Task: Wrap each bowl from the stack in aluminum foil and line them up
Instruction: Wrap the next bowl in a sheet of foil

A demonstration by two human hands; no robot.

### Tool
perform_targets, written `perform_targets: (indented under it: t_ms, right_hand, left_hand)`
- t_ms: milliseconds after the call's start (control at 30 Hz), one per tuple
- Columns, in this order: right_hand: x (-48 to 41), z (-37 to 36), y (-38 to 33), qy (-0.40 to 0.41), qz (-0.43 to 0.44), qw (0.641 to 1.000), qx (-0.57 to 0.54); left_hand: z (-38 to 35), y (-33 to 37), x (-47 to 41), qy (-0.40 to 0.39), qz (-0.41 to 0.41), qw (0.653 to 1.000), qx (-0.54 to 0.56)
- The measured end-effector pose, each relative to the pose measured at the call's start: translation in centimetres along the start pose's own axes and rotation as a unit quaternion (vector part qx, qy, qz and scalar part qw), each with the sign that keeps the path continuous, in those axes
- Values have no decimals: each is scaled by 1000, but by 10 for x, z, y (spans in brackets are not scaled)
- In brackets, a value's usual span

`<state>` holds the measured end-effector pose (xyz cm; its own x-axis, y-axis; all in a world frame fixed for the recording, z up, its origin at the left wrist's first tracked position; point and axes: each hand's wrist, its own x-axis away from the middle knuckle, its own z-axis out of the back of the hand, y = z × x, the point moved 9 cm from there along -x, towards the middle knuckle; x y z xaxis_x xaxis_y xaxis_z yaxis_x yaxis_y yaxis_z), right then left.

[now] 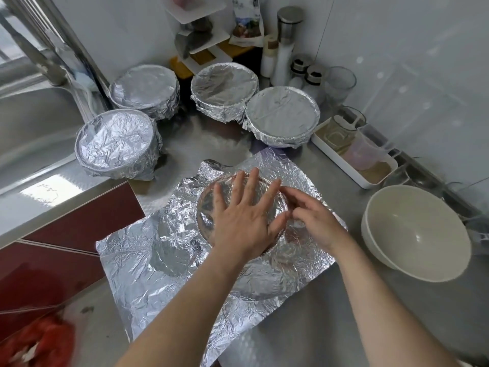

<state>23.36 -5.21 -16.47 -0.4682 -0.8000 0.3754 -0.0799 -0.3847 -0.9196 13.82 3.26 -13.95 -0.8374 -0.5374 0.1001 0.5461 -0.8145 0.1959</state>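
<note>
No legible writing I can see: bag [247, 19] at top centre has print, too blurred to read.

Bowl [209, 207] sits mid-frame under a crumpled foil sheet [148, 260], its round rim showing thru the foil. L hand [243, 221] lies flat on top of it, fingers straight and spread wide, pressing the foil down. R hand [315, 221] is at the bowl's right rim, fingers bent onto the foil, touching L thumb. Can't tell if it pinches the foil or just presses.

4 wrapped bowls in an arc above: two at upper left [144, 90] [116, 144], two at upper centre-right [223, 88] [281, 115]. Bare stack [415, 231] at right, well apart from R hand.

Edges: foil's left corner sticks out past the counter [317, 327] edge, over the red cabinet front [66, 229]. Sink [31, 123] at left, tray [354, 165] w/ glasses at right wall. Free counter at lower right, plus a strip btw foil and the wrapped bowls.
</note>
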Motion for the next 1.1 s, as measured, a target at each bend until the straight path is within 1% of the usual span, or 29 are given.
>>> perform_targets:
  t_ms: [100,233,367,467,667,767,867,967,1033,1100]
  right_hand:
    - [-4,4,0,-1,0,997,75]
    - [0,6,-1,54,14,992,115]
    - [8,2,11,104,-1,993,61]
    - [11,-4,18,113,-17,992,45]
    - [30,-14,11,137,-18,987,-82]
    - [33,-28,7,143,-7,987,-67]
    - [34,-34,7,181,6,980,-87]
    - [33,-33,5,199,14,975,-100]
    - [32,-27,3,208,13,975,-82]
    - [30,-23,-1,212,12,976,-54]
  left_hand:
    - [-1,0,-1,-1,1,1000,-3]
    - [-2,0,-1,2,5,1000,-6]
    - [-2,-1,-1,4,9,1000,-6]
    - [-2,0,0,13,9,1000,-9]
    - [-1,0,1,8,14,1000,-11]
    - [-1,1,2,6,15,1000,-10]
    - [0,1,3,3,21,1000,-9]
    - [4,2,2,-2,22,1000,-4]
    - [16,-6,5,21,40,999,8]
    - [30,-29,11,54,82,995,28]
